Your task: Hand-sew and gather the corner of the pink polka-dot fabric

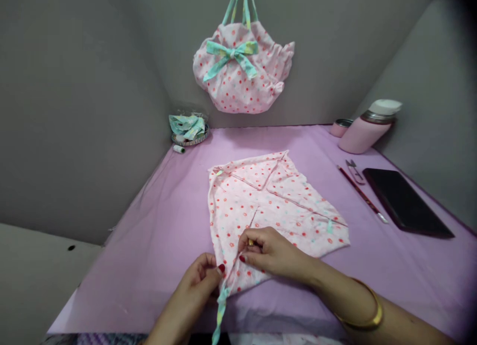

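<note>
A pale pink cloth (238, 196) with red and mint dots lies spread on the table, with folded edges and crease-like seams. At its near left corner, a mint fabric strap (221, 305) hangs down toward the table's front edge. My left hand (203, 278) pinches the cloth's left edge just above that strap. Fingers curled, my right hand (264, 250) is closed on a raised fold of the cloth a little to the right; whether a needle is between the fingertips is too small to tell. A short mint piece (330, 227) shows at the cloth's right corner.
A dotted bag (242, 67) with a mint bow hangs at the back. Back left are a dish (192, 140) of mint fabric and a thread spool (179, 149). On the right are a pink bottle (367, 131), its cup (341, 127), thread snips (355, 172), a pencil (361, 193) and a phone (406, 201).
</note>
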`<move>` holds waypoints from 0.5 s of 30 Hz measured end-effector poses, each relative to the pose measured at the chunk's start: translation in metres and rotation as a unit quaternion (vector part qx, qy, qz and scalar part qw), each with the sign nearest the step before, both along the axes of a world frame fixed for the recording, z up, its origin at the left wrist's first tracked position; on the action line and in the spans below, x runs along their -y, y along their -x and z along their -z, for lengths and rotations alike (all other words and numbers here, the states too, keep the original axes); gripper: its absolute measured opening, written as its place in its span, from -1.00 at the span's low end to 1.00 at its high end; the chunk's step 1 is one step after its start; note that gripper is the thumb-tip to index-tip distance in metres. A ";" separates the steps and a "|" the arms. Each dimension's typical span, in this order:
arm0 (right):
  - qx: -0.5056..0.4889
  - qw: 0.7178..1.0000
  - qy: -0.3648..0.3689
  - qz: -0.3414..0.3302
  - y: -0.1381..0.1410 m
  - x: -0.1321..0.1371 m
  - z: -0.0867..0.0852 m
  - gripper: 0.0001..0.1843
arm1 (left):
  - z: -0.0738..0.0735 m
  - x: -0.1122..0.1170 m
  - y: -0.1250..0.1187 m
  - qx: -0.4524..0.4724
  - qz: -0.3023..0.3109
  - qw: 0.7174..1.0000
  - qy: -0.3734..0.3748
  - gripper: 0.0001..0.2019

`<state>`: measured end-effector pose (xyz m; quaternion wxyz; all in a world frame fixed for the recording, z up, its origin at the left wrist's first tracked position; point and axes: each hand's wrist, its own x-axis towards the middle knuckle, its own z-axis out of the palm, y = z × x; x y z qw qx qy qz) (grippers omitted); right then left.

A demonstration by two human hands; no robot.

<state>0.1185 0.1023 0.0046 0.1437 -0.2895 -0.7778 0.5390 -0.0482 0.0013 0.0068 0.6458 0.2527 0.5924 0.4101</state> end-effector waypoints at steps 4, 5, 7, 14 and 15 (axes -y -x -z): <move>0.001 1.000 -0.019 -0.007 0.000 0.001 -0.002 -0.92 | 0.002 -0.002 -0.011 0.024 0.007 0.998 -0.059 -0.58; -0.005 1.000 -0.018 -0.002 -0.001 0.002 -0.003 -0.90 | 0.003 -0.002 -0.012 0.015 0.012 0.997 -0.069 -0.59; -0.026 0.999 -0.018 0.024 -0.002 0.003 -0.007 -0.89 | 0.006 -0.001 -0.012 0.003 0.017 0.997 -0.073 -0.66; -0.016 0.999 -0.025 0.031 -0.009 0.010 -0.009 -0.86 | 0.010 0.000 -0.011 0.015 0.014 0.996 -0.088 -0.71; -0.012 0.999 -0.039 0.022 -0.010 0.012 -0.008 -0.85 | 0.009 0.000 -0.011 0.019 0.008 0.996 -0.088 -0.70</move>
